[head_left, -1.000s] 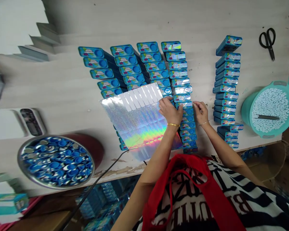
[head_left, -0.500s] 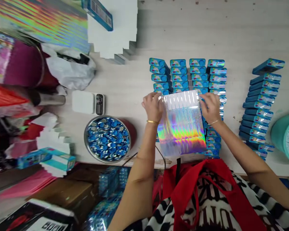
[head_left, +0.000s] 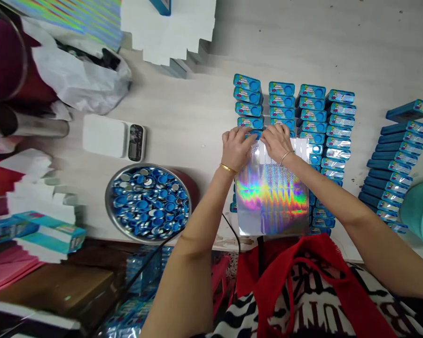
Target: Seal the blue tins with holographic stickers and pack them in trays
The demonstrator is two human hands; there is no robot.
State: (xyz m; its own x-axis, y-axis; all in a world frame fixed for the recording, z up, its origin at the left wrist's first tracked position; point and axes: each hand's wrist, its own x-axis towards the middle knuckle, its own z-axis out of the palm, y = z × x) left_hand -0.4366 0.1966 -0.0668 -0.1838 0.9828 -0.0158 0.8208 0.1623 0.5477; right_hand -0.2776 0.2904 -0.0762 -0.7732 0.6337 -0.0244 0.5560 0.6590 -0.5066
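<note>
A shiny holographic sticker sheet (head_left: 273, 197), with whitish strips along its far end, lies over the near part of several rows of small blue boxes (head_left: 282, 101). My left hand (head_left: 237, 148) pinches the sheet at its far left corner, fingers curled. Close beside it, my right hand (head_left: 278, 144) has its fingers bent together at the same far edge, over the whitish strips. The fingertips of both hands nearly meet, and what lies right under them is partly hidden.
A metal bowl (head_left: 109, 197) full of blue-and-silver caps stands left, with a digital scale (head_left: 104, 135) behind it. Another row of boxes (head_left: 391, 176) and a teal bucket (head_left: 414, 206) are at right. Stacked white card (head_left: 169, 35) lies at the back left.
My right hand has moved left from the sheet's far right corner to beside my left hand. The sheet now lies flatter and straighter. The camera view has shifted.
</note>
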